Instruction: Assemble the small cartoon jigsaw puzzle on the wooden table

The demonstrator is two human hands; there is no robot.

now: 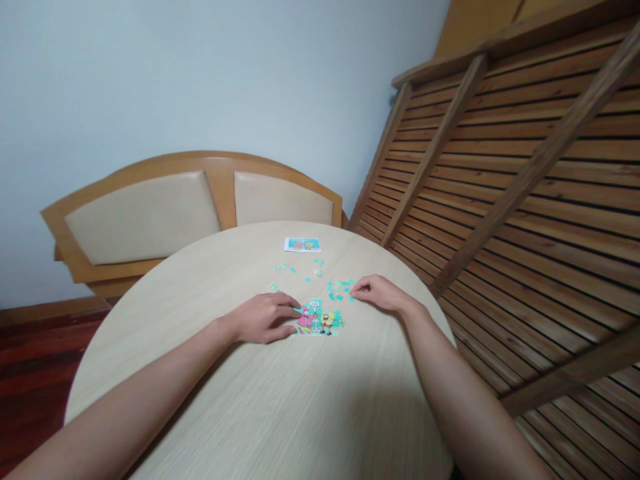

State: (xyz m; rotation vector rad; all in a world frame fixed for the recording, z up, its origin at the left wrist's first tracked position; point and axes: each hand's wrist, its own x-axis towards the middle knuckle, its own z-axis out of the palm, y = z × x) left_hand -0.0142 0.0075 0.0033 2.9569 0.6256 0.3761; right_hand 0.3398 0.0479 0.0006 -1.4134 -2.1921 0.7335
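A partly assembled cartoon jigsaw puzzle lies on the round light-wood table. My left hand rests flat beside the puzzle's left edge, fingers stretched toward it and touching it. My right hand sits at a cluster of loose teal pieces, its fingertips pinched together on what looks like one small piece. More loose pieces are scattered farther back.
A small reference picture card lies near the table's far edge. A padded wooden bench stands behind the table against the pale wall. A slatted wooden frame leans close at the right. Dark red floor shows at the left.
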